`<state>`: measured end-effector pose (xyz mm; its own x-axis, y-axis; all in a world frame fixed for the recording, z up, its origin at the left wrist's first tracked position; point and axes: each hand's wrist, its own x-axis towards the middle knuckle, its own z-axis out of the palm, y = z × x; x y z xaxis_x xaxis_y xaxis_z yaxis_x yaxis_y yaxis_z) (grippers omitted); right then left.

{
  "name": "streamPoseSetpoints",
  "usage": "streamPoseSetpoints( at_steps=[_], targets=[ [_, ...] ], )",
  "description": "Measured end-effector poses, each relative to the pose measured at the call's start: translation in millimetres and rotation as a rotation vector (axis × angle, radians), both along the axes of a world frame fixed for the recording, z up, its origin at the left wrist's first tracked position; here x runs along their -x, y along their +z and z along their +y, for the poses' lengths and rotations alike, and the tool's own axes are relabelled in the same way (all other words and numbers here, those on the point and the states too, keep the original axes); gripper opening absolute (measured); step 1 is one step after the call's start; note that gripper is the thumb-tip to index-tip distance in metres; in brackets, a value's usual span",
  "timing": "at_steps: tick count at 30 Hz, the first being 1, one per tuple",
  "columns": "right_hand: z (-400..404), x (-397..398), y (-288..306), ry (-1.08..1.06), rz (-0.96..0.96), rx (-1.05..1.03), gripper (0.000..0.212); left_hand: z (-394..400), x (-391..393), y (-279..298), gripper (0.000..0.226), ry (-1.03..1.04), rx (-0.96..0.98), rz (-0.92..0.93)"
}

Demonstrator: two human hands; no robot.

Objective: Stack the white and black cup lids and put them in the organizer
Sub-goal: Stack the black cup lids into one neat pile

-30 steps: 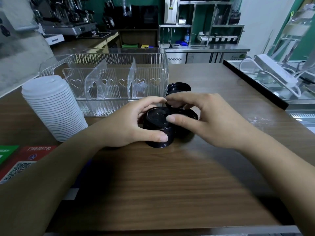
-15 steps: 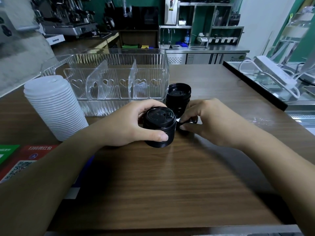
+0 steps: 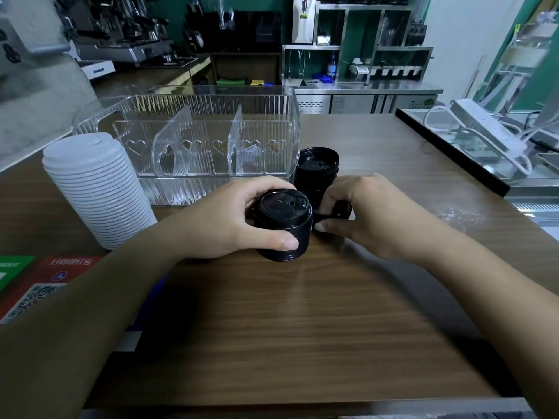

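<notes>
My left hand [image 3: 230,219] grips a short stack of black lids [image 3: 283,225] standing on the wooden counter. Just to its right, my right hand [image 3: 366,213] pinches a single black lid [image 3: 337,211] lying low on the counter. A second stack of black lids [image 3: 316,169] stands behind them, beside the right end of the clear ribbed organizer [image 3: 193,140]. The organizer has two dividers and its compartments hold nothing. A tall stack of white lids [image 3: 96,189] leans at the left, in front of the organizer.
Red and green printed cards [image 3: 39,282] lie at the counter's left front edge. A black-edged glass case with a white power strip [image 3: 484,128] borders the right. A coffee machine [image 3: 121,34] and steel shelving stand at the back.
My right hand has come off the top of the gripped stack and dropped to the counter beside it, taking hold of a single lid. The rear stack has come into view.
</notes>
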<state>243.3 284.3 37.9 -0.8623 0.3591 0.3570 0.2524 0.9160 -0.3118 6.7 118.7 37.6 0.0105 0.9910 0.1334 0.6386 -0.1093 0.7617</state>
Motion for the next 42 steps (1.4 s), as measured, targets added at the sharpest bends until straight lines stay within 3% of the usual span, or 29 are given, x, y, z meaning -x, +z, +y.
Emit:
streamPoseSetpoints(
  at_steps=[7,11,14,19,27,31,37,39,41,42],
  targets=[
    [-1.8,-4.2,5.9,-0.014,0.114,0.042,0.014,-1.2,-2.3,0.8,0.065,0.012,-0.009,0.025],
    [-5.5,-5.8,14.7,-0.081,0.221,0.154,0.018,-1.7,-2.7,-0.2,0.083,0.02,-0.002,0.021],
    [-6.1,-6.7,19.3,-0.123,0.334,0.309,0.024,-1.9,-2.7,-0.1,0.091,0.017,0.0,-0.008],
    [-11.0,-6.4,26.3,-0.01,0.577,0.642,0.027,-2.5,-5.6,0.2,0.072,0.089,-0.152,-0.08],
    [-21.9,6.0,18.4,0.138,0.522,0.969,0.036,-3.1,-14.8,3.4,0.102,0.066,-0.389,-0.063],
    [-26.5,9.1,16.2,0.184,0.506,1.068,0.031,-2.3,-14.0,4.6,0.095,0.084,-0.483,-0.029],
    [-28.0,8.0,18.8,0.208,0.507,1.055,0.034,-3.2,-13.7,5.2,0.087,0.093,-0.51,-0.032],
    [-28.0,7.4,17.8,0.152,0.522,0.91,0.031,-3.3,-14.1,5.8,0.084,0.107,-0.521,-0.018],
    [-28.5,4.8,17.7,0.074,0.533,0.668,0.019,-3.5,-14.2,6.4,0.08,0.113,-0.534,-0.015],
    [-29.8,3.5,18.0,0.048,0.521,0.536,0.023,-3.6,-13.6,6.5,0.078,0.114,-0.536,-0.015]
  ],
)
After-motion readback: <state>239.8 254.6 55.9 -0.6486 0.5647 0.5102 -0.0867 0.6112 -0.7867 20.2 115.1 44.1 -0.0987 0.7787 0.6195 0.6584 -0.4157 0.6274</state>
